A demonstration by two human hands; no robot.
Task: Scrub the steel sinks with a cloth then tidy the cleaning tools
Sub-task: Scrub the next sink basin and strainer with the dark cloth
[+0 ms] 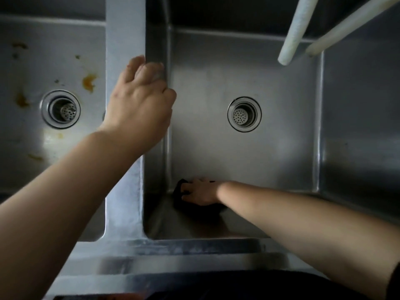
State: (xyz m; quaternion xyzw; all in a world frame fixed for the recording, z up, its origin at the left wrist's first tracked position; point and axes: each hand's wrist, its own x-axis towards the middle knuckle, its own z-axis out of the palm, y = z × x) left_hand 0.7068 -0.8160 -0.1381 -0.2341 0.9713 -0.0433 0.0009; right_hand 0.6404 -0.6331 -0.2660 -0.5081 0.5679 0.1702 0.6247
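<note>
Two steel sinks lie below me. The right sink point(281, 87) has a round strainer drain point(244, 114) in its floor. My right hand point(199, 192) reaches down into its near left corner and presses a dark cloth point(179, 187) against the bottom, fingers curled over it. My left hand point(140, 105) rests on the steel divider point(124, 29) between the sinks, its fingers hooked over the right sink's rim. The left sink point(28, 131) shows orange-brown stains point(89, 82) around its drain point(61, 109).
Two white hoses or pipes point(296, 29) hang over the right sink's far right corner. The steel front ledge point(173, 252) runs along the near side. A dark garment fills the bottom edge of view.
</note>
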